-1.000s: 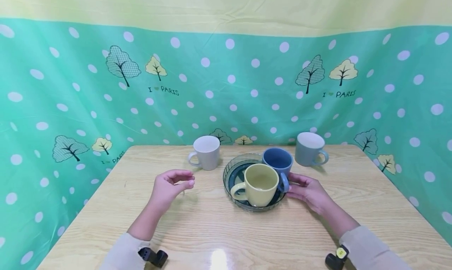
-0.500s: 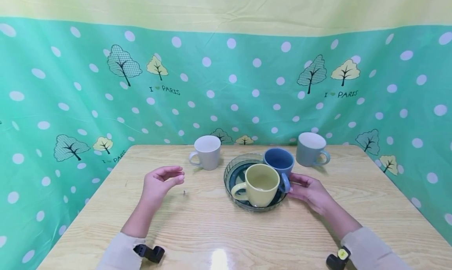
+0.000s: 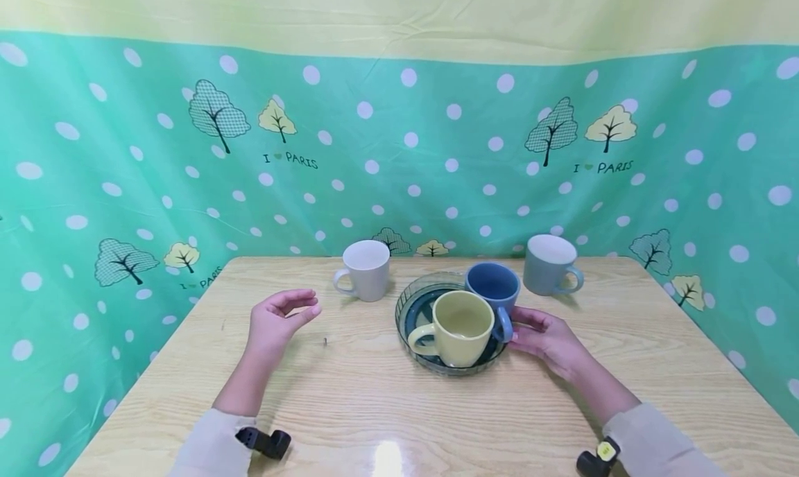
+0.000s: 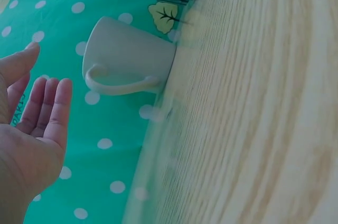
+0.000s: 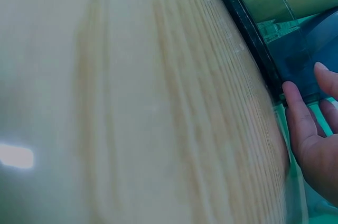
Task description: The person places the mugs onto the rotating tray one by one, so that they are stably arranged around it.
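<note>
My right hand (image 3: 549, 340) pinches the handle of a blue mug (image 3: 493, 283) between thumb and fingers; part of the grip is hidden behind the handle. That mug stands inside a clear ribbed glass dish (image 3: 407, 338) with a dark blue-green base. In front of it, in the same dish, sits a yellow mug (image 3: 460, 328), its handle toward the left. My left hand (image 3: 275, 321) hovers above the table with loosely bent fingers and holds nothing. Nearest to it is a white mug (image 3: 367, 272), also seen as an upright mug (image 4: 127, 57) in the left wrist view.
A grey-blue mug (image 3: 549, 265) with a white inside stands at the back right, handle to the right. The wooden table (image 3: 362, 408) ends at a green polka-dot curtain (image 3: 387, 144). A tiny dark speck (image 3: 325, 341) lies right of my left hand.
My left hand has drawn back to the left, away from the dish. The right hand stays at the blue mug's handle, and the mugs and dish hold their places.
</note>
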